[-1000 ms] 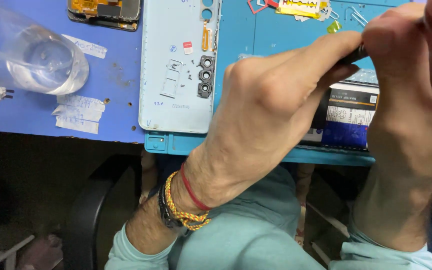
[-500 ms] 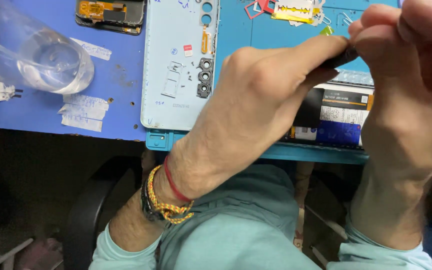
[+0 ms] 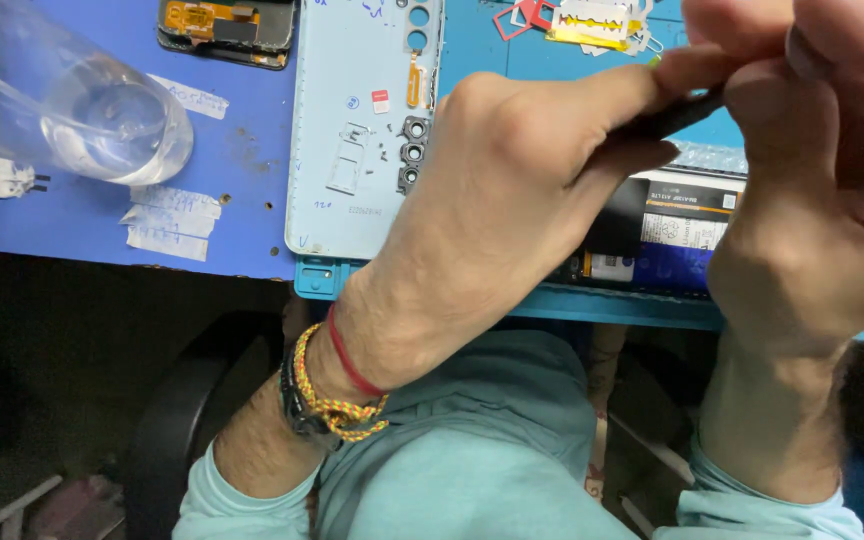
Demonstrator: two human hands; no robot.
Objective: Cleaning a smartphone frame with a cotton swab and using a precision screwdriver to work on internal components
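Fingers of the left hand (image 3: 512,200): closed around a thin dark tool (image 3: 674,112), thumb and forefinger pinching its shaft. Fingers of the right hand (image 3: 812,170): curled shut on the same tool at its far end; the tip is hidden between the two hands.

Landmark: opened phone body (image 3: 672,235), dark with a labelled battery, lying on a teal repair mat (image 3: 512,50) directly under both hands.

Pale blue phone back cover (image 3: 362,130): inner side up, just left of the phone body, touching the mat's left edge.

Razor blade (image 3: 592,20): beyond the phone body, on the mat's far side, beside red plastic picks (image 3: 512,18).

Clear plastic bottle (image 3: 82,110): lying on its side on the blue bench (image 3: 242,180), well left of the phone body.

Paper scraps (image 3: 167,220): on the bench, left of the back cover.

Small board with orange flex cable (image 3: 227,28): far-left of the phone body.

Left wrist: red thread and yellow braided bracelet (image 3: 337,400).
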